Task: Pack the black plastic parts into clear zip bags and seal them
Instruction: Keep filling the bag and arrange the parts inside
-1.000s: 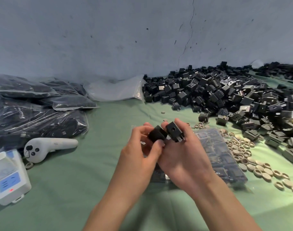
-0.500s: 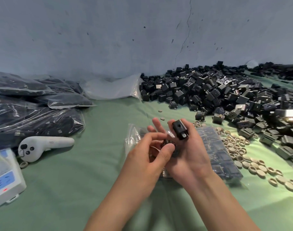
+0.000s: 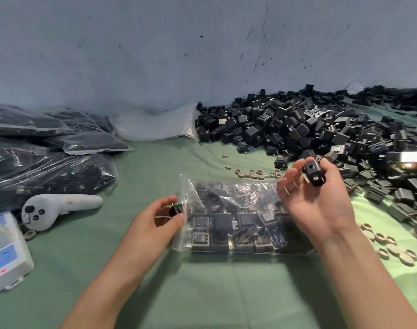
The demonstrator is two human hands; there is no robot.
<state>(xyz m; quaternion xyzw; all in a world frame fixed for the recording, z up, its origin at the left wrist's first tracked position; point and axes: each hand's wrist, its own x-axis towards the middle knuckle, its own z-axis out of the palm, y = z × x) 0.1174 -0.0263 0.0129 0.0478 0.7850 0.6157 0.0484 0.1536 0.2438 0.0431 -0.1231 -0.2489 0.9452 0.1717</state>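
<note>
Now: left hand (image 3: 155, 224) pinches one black part (image 3: 176, 209) at zip bag (image 3: 236, 217) mouth; right hand (image 3: 319, 198) grips one part (image 3: 313, 172).

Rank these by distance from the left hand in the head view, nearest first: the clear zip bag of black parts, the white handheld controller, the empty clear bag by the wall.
From the left hand:
1. Clear zip bag of black parts, touching it on its right.
2. White handheld controller, off to its left on the green cloth.
3. Empty clear bag, far back against the wall.
</note>
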